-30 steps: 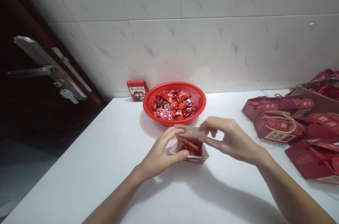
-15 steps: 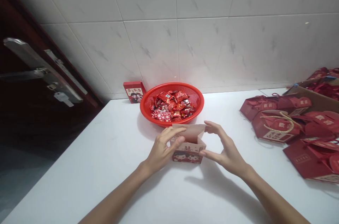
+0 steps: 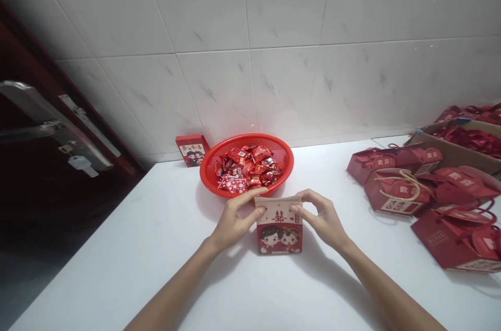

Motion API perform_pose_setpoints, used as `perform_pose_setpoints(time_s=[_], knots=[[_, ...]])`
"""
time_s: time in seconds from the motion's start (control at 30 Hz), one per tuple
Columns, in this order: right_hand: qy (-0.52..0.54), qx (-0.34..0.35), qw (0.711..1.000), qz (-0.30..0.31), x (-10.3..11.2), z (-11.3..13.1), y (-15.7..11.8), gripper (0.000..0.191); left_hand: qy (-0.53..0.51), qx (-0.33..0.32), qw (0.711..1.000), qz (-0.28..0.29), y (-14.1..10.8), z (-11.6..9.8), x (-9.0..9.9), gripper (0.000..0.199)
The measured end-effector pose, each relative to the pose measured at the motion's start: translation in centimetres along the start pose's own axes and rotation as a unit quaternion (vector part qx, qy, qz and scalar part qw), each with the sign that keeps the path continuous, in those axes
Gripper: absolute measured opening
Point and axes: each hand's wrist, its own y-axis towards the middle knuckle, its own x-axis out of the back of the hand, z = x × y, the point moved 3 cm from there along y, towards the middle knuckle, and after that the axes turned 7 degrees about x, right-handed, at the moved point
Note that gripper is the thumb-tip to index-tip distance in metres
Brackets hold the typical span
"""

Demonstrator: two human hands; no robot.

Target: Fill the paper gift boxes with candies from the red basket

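A small paper gift bag (image 3: 279, 234) stands upright on the white table, cream at the top and red below, printed with two cartoon figures and a red character. My left hand (image 3: 234, 220) pinches its upper left corner, thumb on the front and fingers behind. At the upper right corner my right hand (image 3: 321, 219) grips it the same way. The bag's top edges are pressed close together, so its inside is hidden. Just behind it sits a red plastic basket (image 3: 289, 164) holding wrapped candies (image 3: 250, 166).
A small red box (image 3: 191, 151) leans near the tiled wall. Several red gift boxes (image 3: 397, 192) with cord handles stand at the right, before a cardboard box (image 3: 481, 156) of red items. A dark door (image 3: 27, 174) with keys in its lock is at the left.
The bag's mouth was open and is now pressed together between both hands. Its printed front has come upright into fuller view. My camera view has tilted up slightly.
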Motion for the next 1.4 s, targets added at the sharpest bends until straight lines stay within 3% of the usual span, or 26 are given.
perform_pose_setpoints(time_s=[0.17,0.47,0.83,0.93,1.0,1.07,1.2,1.3,1.4], knots=[[0.001,0.003,1.0,-0.022,0.9,-0.4,-0.1,0.021,-0.024,-0.072,0.997,-0.008,0.9,-1.1,-1.1,0.021],[0.022,-0.024,0.999,-0.026,2.6,-1.2,-0.9,0.04,0.008,-0.183,0.982,-0.043,0.9,-1.1,-3.0,0.021],[-0.03,0.008,0.998,-0.047,2.8,-0.3,-1.7,0.029,0.01,-0.212,0.977,-0.01,0.6,-1.7,-3.7,0.02],[-0.07,0.035,0.995,-0.064,4.0,0.7,-2.6,0.026,0.031,-0.226,0.973,-0.014,0.3,-2.1,-3.7,0.025],[-0.111,0.053,0.984,-0.127,5.9,1.1,-3.9,0.024,0.057,-0.234,0.97,-0.033,0.2,-2.6,-3.1,0.032],[-0.17,0.069,0.956,-0.23,8.6,1.3,-5.9,0.023,0.078,-0.241,0.965,-0.063,0.3,-3.2,-1.9,0.032],[-0.286,0.051,0.847,-0.444,14.0,0.9,-10.6,0.029,0.089,-0.247,0.958,-0.114,0.8,-4.2,1.2,0.019],[-0.387,0.026,0.762,-0.519,16.8,0.7,-13.2,0.039,0.088,-0.251,0.953,-0.148,1.0,-4.3,3.1,0.018],[-0.45,0.013,0.708,-0.544,18.2,0.1,-14.4,0.044,0.097,-0.262,0.943,-0.18,0.9,-4.4,4.6,0.02]])
